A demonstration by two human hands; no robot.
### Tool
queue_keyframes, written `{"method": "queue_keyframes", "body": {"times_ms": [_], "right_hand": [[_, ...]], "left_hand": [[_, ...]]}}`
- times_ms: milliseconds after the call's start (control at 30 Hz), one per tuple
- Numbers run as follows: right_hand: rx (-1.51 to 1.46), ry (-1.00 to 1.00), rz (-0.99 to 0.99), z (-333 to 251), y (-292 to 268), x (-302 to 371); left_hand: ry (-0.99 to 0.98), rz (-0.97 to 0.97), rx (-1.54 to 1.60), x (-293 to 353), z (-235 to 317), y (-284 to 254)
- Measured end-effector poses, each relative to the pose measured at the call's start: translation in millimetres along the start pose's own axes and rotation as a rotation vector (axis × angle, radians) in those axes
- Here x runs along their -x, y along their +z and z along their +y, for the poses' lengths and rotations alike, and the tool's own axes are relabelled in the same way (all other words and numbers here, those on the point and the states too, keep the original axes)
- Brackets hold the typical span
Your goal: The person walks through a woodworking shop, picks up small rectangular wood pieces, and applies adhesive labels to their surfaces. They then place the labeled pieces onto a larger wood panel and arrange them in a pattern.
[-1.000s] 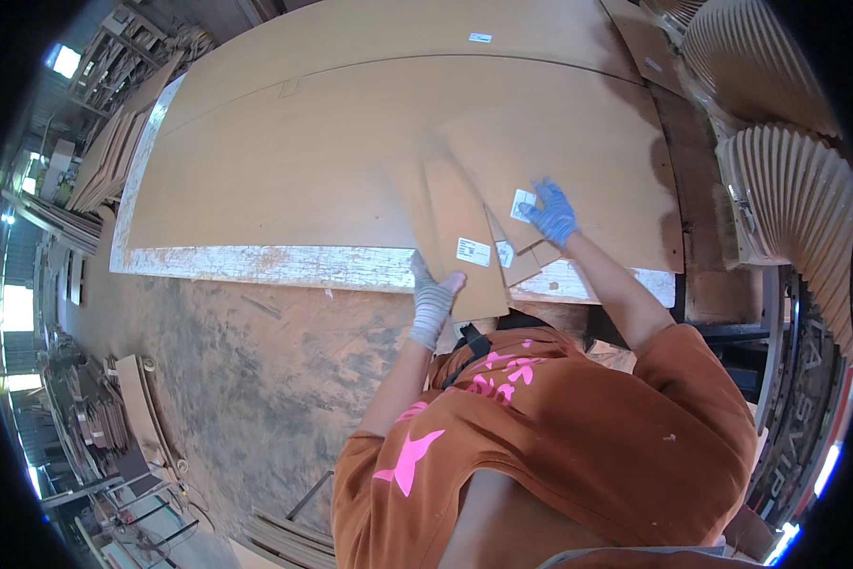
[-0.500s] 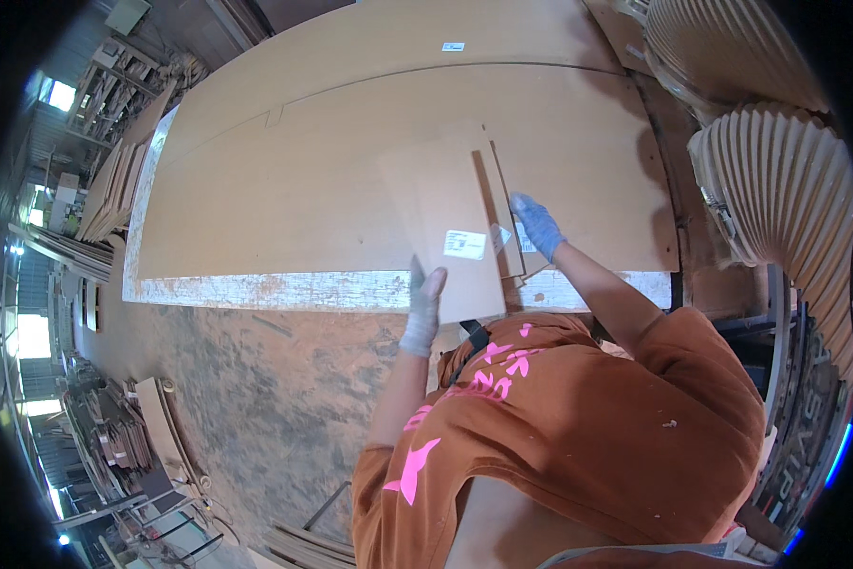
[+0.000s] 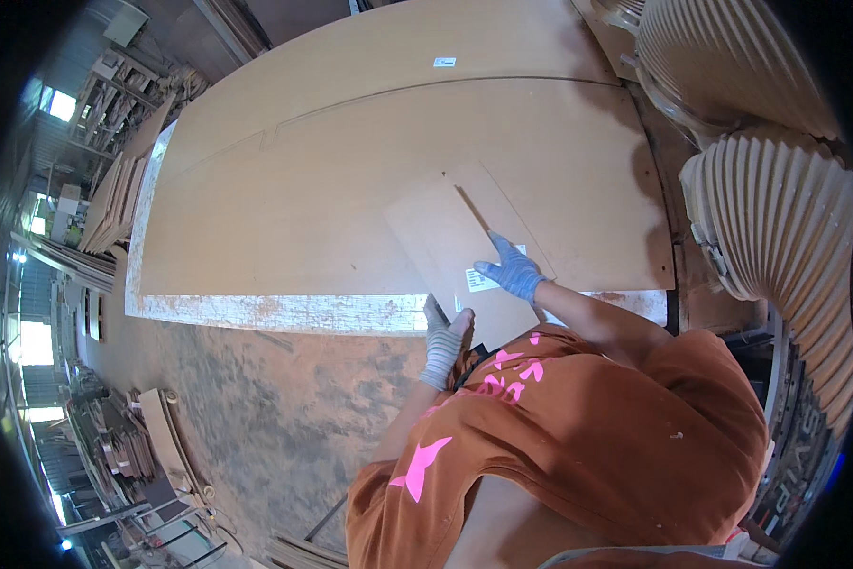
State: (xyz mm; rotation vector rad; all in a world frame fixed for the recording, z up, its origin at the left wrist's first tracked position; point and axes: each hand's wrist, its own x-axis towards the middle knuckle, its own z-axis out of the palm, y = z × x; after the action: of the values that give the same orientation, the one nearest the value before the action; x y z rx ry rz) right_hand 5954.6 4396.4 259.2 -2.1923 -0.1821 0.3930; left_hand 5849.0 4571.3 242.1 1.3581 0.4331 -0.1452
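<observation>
We have the tan panels (image 3: 431, 232), apparently at least two laid together, slanting across the big tan sheet (image 3: 284, 209) on the table (image 3: 284, 312), their near end reaching past the white edge toward our waist. Our left hand (image 3: 443, 343), gloved, grips them at the lower left edge, thumb on the upper face. Our right hand (image 3: 514, 271), in a bluish glove, rests on the right part beside the white label (image 3: 480, 281); we cannot tell whether its fingers close around an edge.

The panels look thin, flat and stiff, like fibreboard, so we judge them light enough for two hands and unlikely to sag. Their smooth faces may let one slide on another, and the corners probably chip if knocked. We would hold them by the opposite long edges, thumbs above and fingers below, keeping pressure off the label.
</observation>
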Motion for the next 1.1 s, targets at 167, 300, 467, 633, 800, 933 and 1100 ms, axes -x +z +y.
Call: {"method": "queue_keyframes", "body": {"times_ms": [167,300,467,633,800,933,1100], "right_hand": [[0.320,-0.040,0.102,-16,30,-6],[-0.133,-0.073,-0.008,-11,-3,-26],[0.391,0.162,0.216,21,-44,-25],[0.014,0.186,0.171,42,-32,-25],[-0.352,0.242,-0.132,46,-41,-36],[-0.276,0.181,0.043,29,-67,-33],[-0.768,0.164,0.110,0,-102,-13]], "left_hand": [[0.068,0.049,0.151,-39,23,8],[0.103,0.022,0.393,-49,31,15],[0.073,0.084,0.306,-49,32,15],[0.077,0.096,0.260,-60,29,17],[0.091,0.058,0.357,-58,31,20],[0.105,0.035,0.346,-57,34,18],[0.027,-0.041,0.232,-66,35,-2]]}}
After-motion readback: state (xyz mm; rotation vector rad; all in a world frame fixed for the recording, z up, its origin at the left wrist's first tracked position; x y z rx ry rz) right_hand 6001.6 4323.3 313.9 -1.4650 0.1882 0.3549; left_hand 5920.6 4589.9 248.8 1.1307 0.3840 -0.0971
